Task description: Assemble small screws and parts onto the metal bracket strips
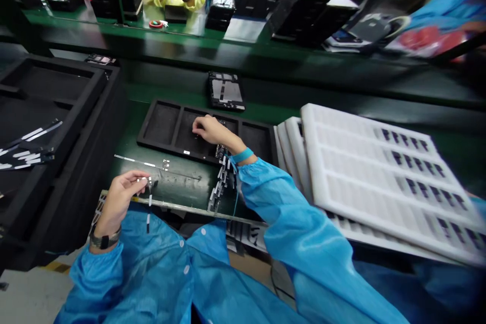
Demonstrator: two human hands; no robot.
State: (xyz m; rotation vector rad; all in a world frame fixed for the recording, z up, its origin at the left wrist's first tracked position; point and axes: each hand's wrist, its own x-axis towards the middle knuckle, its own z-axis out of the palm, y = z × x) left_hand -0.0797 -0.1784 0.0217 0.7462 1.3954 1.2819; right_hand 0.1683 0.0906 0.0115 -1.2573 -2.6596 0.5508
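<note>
My left hand (122,193) is near the table's front edge, fingers pinched on a thin strip (149,197) with small black and white parts that hangs down from them. My right hand (208,130) reaches forward over a black tray (163,126) with several shallow compartments. Its fingers are curled down onto a dark part in the middle compartment; what they grip is hidden. A row of small black-and-white strips (221,182) hangs along my right wrist. Both arms wear blue sleeves.
A stack of white foam trays (341,162) with small dark parts lies at the right. Large black trays (45,111) stand at the left, holding loose strips. A dark device frame (225,91) lies beyond the black tray. Across the green bench, other people in yellow and pink work.
</note>
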